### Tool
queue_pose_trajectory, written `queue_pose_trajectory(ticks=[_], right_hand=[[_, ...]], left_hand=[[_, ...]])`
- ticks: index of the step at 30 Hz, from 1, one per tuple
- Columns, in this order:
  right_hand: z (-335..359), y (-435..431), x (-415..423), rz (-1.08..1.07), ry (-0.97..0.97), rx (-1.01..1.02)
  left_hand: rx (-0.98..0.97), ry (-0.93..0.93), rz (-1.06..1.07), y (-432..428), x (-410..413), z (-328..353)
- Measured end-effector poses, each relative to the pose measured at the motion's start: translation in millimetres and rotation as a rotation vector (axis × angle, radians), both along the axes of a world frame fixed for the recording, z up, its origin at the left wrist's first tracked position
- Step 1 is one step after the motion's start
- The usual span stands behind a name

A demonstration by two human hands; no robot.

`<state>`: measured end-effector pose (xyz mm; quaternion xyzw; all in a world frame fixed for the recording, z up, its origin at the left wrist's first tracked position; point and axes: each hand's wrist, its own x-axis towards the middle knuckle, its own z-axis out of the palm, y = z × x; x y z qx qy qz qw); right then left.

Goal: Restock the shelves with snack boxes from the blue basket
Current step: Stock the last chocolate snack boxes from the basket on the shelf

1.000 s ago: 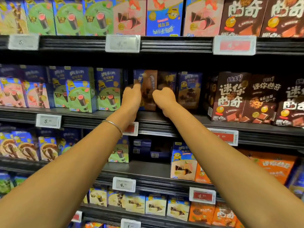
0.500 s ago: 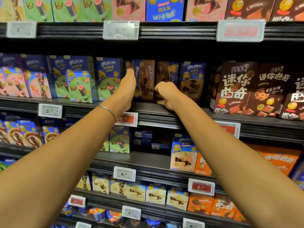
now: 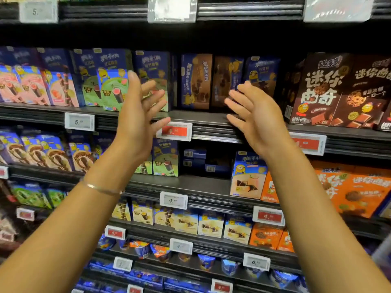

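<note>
Holds left hand [image 3: 137, 115] and right hand [image 3: 258, 119] up before the black metal shelf [image 3: 203, 119], palms facing, fingers spread, gripping nothing. Faces the blue-and-brown cardboard snack boxes [image 3: 196, 81], upright on that shelf, farther back, between green-fronted boxes [image 3: 112, 87] at left and dark brown boxes [image 3: 321, 89] at right.

Bright store light from above leaves deep shadow under each shelf [image 3: 203, 117], and glare washes out the top price tags [image 3: 171, 9]. The left grip [image 3: 137, 115] and right grip [image 3: 260, 121] are motion-blurred; shelf lines bow and soften toward the corners.
</note>
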<state>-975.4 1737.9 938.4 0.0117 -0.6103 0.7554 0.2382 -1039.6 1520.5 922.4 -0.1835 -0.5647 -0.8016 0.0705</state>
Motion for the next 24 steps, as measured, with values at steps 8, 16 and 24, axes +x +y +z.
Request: queue_pose_trajectory(ticks=[8,16,24], right_hand=[[-257.8,-70.9,132.2,-0.154,-0.413,-0.356],[-557.6,-167.8,247.3,-0.296,-1.211,-0.691],[-814.2,-195.6,312.5,-0.257,-1.501,-0.833]], left_hand=[[-0.427,-0.719,-0.288,-91.1,101.3,-331.8],[-0.748,-1.271,-0.378,-147.5,216.8,-573.8],[-0.865,-1.31,-0.43,-127.6,258.0,-784.6]])
